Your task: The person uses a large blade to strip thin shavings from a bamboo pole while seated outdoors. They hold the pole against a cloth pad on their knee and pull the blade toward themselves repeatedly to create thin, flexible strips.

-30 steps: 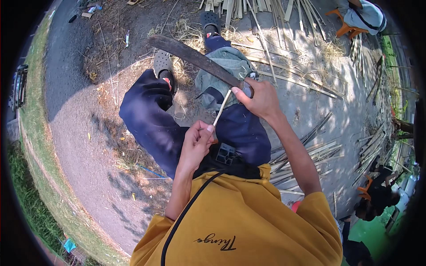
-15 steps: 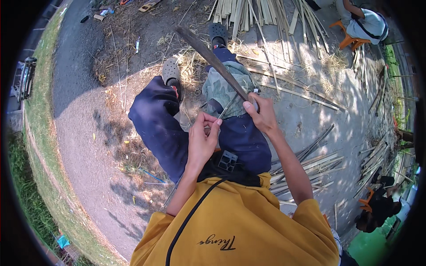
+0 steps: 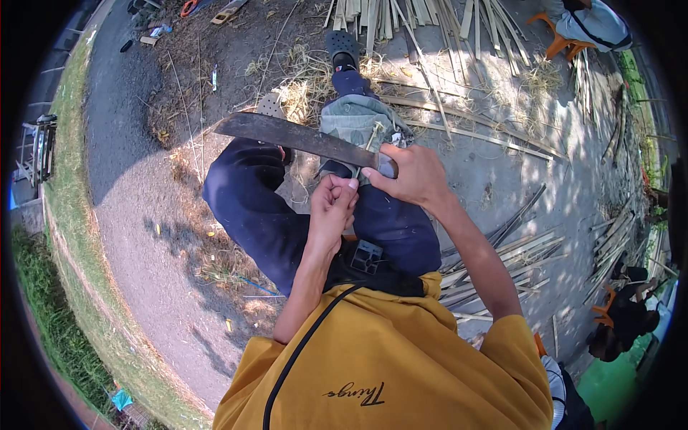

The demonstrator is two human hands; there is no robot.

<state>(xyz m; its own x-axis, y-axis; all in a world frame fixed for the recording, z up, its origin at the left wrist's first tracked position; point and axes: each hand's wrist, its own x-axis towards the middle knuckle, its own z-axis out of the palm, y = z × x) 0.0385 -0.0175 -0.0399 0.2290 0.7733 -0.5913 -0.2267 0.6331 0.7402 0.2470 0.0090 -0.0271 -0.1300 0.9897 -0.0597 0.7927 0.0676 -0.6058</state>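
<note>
My right hand (image 3: 416, 175) is closed on the handle end of a machete (image 3: 287, 135). Its long dark blade points left, slightly upward, across my lap. Between the fingertips of my left hand (image 3: 332, 208) is a thin strip (image 3: 358, 172), apparently bamboo, pinched just below the blade. The strip passes the blade near my right thumb, and a pale curled end (image 3: 376, 130) shows above it. Under the blade, a grey-green patterned cloth (image 3: 351, 109) covers my right knee. My right fingers are partly hidden behind the hand.
Long split strips (image 3: 369, 18) lie fanned out ahead, and another pile (image 3: 502, 269) lies to my right. Pale shavings (image 3: 304, 75) litter the ground. A handsaw (image 3: 229, 11) lies far left. People sit on orange stools (image 3: 562, 39) at the right.
The machete has swung from pointing up and left to lying nearly level across my lap. My left hand still pinches the strip, whose curled end now shows above the blade.
</note>
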